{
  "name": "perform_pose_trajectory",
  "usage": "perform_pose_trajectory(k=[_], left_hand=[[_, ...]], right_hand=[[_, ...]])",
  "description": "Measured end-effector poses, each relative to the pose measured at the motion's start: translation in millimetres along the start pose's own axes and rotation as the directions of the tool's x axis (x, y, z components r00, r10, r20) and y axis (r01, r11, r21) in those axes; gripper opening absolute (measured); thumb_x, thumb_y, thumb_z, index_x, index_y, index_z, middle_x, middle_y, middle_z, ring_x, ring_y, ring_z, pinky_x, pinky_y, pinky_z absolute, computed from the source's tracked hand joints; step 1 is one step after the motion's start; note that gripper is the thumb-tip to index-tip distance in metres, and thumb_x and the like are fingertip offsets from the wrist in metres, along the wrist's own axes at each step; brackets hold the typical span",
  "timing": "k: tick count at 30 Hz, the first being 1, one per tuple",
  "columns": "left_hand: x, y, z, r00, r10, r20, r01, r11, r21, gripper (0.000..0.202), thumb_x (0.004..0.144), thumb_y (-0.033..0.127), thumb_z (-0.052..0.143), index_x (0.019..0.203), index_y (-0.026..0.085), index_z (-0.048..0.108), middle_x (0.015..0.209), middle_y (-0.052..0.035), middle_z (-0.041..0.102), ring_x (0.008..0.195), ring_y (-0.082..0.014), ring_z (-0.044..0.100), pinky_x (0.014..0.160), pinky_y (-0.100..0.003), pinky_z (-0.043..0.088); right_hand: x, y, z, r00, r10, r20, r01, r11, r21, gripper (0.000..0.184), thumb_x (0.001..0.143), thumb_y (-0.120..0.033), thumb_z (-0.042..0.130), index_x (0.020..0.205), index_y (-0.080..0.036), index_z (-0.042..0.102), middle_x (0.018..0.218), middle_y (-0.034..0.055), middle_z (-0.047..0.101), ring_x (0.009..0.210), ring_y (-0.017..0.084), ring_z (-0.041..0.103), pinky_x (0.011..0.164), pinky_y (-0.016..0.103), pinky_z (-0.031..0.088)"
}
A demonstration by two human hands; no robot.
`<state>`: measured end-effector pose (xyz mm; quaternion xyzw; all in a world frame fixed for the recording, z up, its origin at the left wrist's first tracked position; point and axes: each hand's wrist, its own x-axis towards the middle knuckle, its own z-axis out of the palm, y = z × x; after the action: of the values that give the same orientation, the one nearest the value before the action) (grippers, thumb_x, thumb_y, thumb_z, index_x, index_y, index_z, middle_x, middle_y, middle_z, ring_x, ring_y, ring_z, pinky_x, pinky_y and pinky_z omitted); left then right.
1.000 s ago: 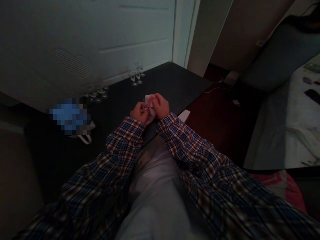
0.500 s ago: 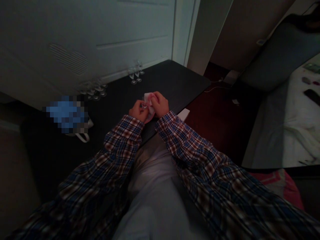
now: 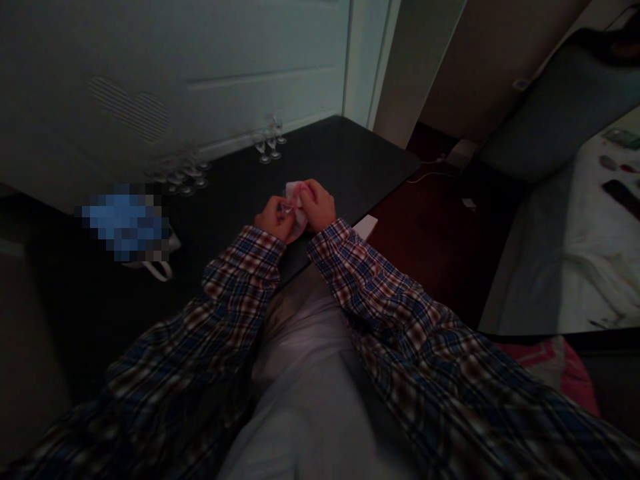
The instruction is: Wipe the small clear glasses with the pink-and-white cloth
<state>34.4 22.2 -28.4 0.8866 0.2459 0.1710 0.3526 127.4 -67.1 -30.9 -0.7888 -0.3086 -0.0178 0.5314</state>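
Note:
Over the dark table (image 3: 345, 160), my two hands are close together. My left hand (image 3: 273, 217) is closed around a small clear glass (image 3: 287, 208), of which only a glint shows between the fingers. In my right hand (image 3: 319, 205) is a pink and white cloth (image 3: 294, 188), pressed against the glass and hanging down between the hands. Several small stemmed glasses (image 3: 271, 147) stand at the table's back edge by the white door. A second cluster of stemmed glasses (image 3: 184, 175) stands farther left.
On the left of the table lies a pixelated blue item (image 3: 125, 223) with a white strap (image 3: 159, 271) beside it. A white box-like thing (image 3: 366, 227) shows past the table's near edge. To the right is a bed-like surface (image 3: 595, 260) with small objects on it.
The view has shifted slightly, so the scene sits a little farther left and up. Both hands keep their hold on the glass and cloth, with only slight finger movement.

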Motion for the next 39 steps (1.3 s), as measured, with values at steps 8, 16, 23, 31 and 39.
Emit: perform_pose_trajectory(k=[8,16,23,31,39], left_hand=[[0.5,-0.6,-0.4,1.000,0.011,-0.008,-0.010,1.000,0.024,0.029,0.076,0.035,0.051,0.103,0.023,0.055,0.080,-0.0016,0.068,0.070,-0.0168,0.063,0.057,-0.021,0.044],[-0.1,1.3,0.1,1.000,0.009,-0.007,-0.009,1.000,0.001,0.030,0.076,0.032,0.052,0.104,0.022,0.055,0.080,-0.0019,0.069,0.070,-0.0164,0.063,0.058,-0.021,0.045],[1.1,0.7,0.6,1.000,0.014,0.001,-0.014,1.000,0.020,0.032,0.076,0.033,0.053,0.106,0.022,0.055,0.083,-0.0032,0.069,0.071,-0.0169,0.063,0.059,-0.021,0.045],[0.1,1.1,0.3,1.000,0.030,0.001,-0.030,0.999,0.022,0.028,0.077,0.034,0.052,0.102,0.022,0.053,0.082,-0.0026,0.069,0.074,-0.0174,0.065,0.062,-0.022,0.046],[-1.9,4.3,-0.1,1.000,0.008,-0.016,-0.008,1.000,0.004,0.029,0.076,0.030,0.055,0.103,0.021,0.054,0.085,-0.0031,0.069,0.077,-0.0177,0.065,0.066,-0.022,0.046]], right_hand=[[1.6,0.8,0.8,1.000,0.010,0.007,-0.010,1.000,0.004,0.024,0.090,-0.034,0.039,0.087,-0.019,0.058,0.085,0.0021,0.060,0.080,0.014,0.056,0.081,0.029,0.046],[2.2,1.9,0.8,1.000,0.012,0.012,-0.012,1.000,-0.012,0.027,0.092,-0.038,0.038,0.085,-0.019,0.056,0.080,0.0009,0.059,0.075,0.013,0.054,0.080,0.027,0.046],[3.8,2.7,1.0,1.000,0.003,0.016,-0.003,1.000,-0.006,0.023,0.091,-0.034,0.039,0.085,-0.019,0.056,0.082,0.0018,0.059,0.076,0.014,0.055,0.079,0.029,0.047],[4.3,0.0,-0.4,0.999,0.027,0.036,-0.027,0.999,0.023,0.021,0.090,-0.031,0.041,0.085,-0.018,0.056,0.082,0.0022,0.058,0.079,0.015,0.056,0.087,0.035,0.048],[3.8,1.9,-0.5,0.997,0.045,0.064,-0.046,0.999,0.021,0.026,0.092,-0.035,0.037,0.090,-0.018,0.057,0.083,0.0024,0.058,0.085,0.016,0.059,0.087,0.035,0.048]])
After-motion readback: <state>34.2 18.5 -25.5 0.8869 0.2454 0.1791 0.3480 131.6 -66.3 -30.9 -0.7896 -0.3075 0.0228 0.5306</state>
